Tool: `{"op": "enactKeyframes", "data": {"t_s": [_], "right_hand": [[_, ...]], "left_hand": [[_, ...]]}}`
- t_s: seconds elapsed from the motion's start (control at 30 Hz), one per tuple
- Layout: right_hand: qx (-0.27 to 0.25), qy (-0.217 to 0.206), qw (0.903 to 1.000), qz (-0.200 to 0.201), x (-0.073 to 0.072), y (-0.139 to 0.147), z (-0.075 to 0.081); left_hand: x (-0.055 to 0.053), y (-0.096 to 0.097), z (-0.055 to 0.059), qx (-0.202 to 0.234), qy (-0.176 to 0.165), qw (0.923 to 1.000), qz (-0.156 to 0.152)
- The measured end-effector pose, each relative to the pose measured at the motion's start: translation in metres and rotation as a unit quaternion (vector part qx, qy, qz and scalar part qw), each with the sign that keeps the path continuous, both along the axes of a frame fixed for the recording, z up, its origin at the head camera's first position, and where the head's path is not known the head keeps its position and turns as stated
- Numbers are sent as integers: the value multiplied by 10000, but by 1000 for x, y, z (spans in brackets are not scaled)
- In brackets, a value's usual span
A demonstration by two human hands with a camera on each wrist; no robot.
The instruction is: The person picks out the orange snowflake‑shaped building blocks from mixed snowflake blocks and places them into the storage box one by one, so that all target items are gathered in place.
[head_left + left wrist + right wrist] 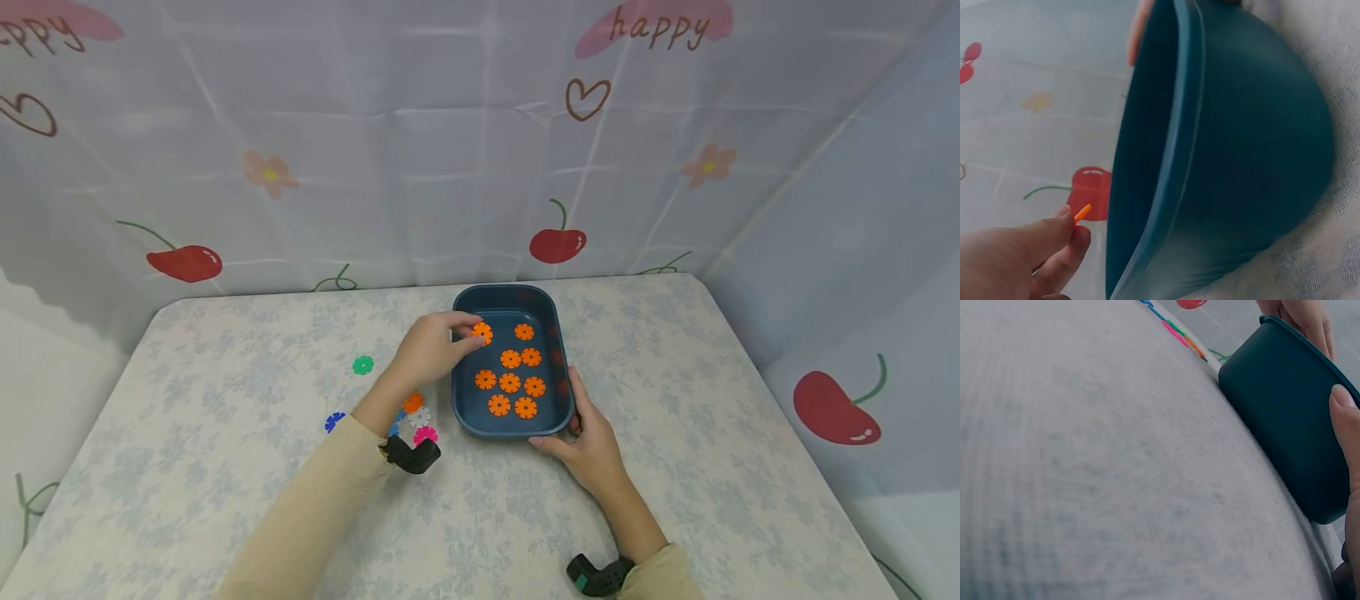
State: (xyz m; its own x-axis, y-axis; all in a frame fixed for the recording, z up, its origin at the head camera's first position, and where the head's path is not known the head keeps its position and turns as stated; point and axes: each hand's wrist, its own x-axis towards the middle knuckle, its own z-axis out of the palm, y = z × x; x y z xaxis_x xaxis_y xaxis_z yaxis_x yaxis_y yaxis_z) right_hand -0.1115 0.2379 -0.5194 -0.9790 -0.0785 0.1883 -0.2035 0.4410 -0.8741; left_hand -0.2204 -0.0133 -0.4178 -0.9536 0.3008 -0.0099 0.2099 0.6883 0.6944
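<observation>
Between thumb and fingertips my left hand (433, 348) pinches an orange notched plastic disc (482, 333), held over the far left part of a dark blue tray (513, 429). Seen edge-on in the left wrist view, the same disc (1083, 213) sticks out past the fingertips, beside the tray's rim (1179, 131). Several more orange discs (510, 382) lie flat on the tray floor. My right hand (596, 450) grips the tray's near right corner, its thumb (1342, 399) against the outer wall in the right wrist view.
Left of the tray, partly behind my left forearm, lie loose discs: orange (413, 402), white (421, 417), pink (425, 436) and blue (334, 422). A green disc (363, 365) sits farther back. A printed curtain (420, 167) hangs behind the patterned table (720, 433).
</observation>
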Motion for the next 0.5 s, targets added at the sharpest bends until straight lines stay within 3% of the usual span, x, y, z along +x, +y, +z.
{"op": "enactKeyframes", "data": {"t_s": [0.2, 0.5], "right_hand": [[100, -13, 9999, -53, 0, 0, 0], [162, 12, 9998, -133, -1, 0, -1]], "left_hand": [[-11, 19, -4, -1143, 254, 9928, -254], [-16, 39, -10, -2469, 888, 9626, -679]]}}
